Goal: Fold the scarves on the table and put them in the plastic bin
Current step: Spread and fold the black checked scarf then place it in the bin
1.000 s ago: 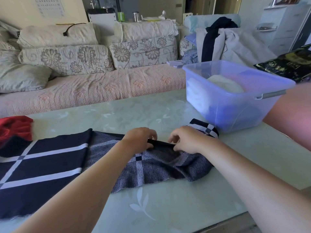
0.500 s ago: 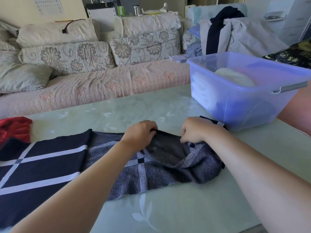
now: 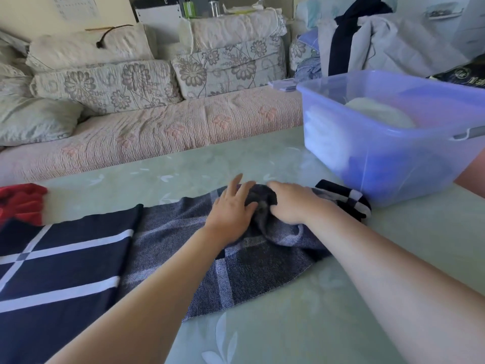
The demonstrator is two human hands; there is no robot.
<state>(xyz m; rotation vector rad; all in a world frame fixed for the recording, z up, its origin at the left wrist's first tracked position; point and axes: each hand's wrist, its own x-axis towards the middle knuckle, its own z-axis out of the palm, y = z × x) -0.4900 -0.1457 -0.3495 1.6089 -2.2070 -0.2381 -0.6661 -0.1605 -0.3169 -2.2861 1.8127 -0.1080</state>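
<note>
Pressing a soft scarf [image 3: 162, 227] flat on the surface [image 3: 288, 324], near the bin [image 3: 393, 158].
Left grip [image 3: 231, 208] lies flat, fingers spread; right grip [image 3: 291, 203] rests on the bunched fold, pinch unclear. Light, limp weave: best taken by the corners.

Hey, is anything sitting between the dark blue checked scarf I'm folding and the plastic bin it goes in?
Nothing visible does. The dark blue checked scarf ends close beside the translucent blue plastic bin, with no object between them, and the bin has no lid on.
</note>
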